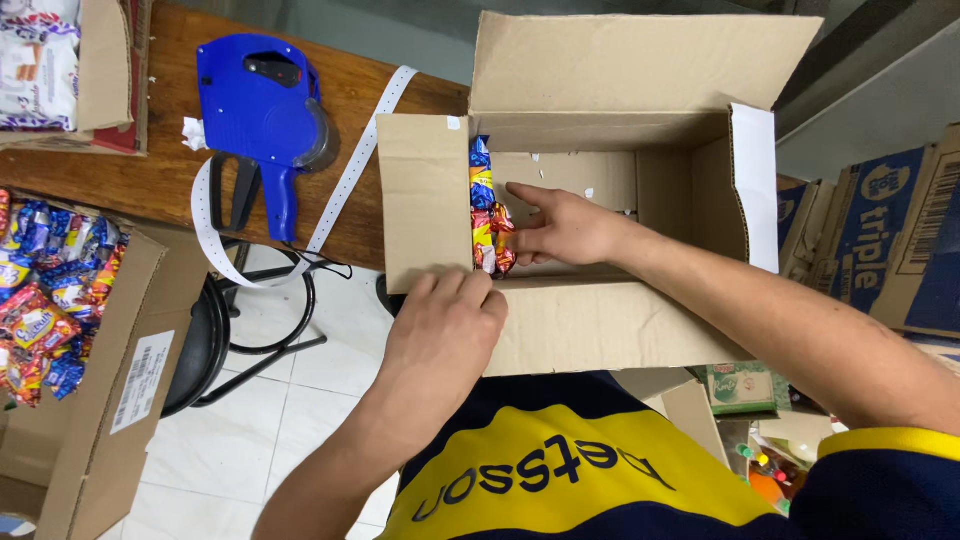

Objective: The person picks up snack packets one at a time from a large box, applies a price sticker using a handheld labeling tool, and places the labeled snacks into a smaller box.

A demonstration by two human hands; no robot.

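An open cardboard box [640, 330] rests against my body, its flaps spread. Inside it, along the left wall, stands a row of colourful snack packets [484, 205]. My right hand [562, 226] is down in the box, thumb and fingers closed on the nearest packet, index finger stretched out. My left hand [445, 325] presses on the box's near-left corner, fingers curled over the edge of the left flap [422, 200].
A blue price-label gun [262, 110] with a white paper strip lies on the wooden table [150, 175]. At left is an open carton [120, 390] full of snack packets. More cartons [890, 240] stand at right. A black stool [230, 330] is on the tiled floor.
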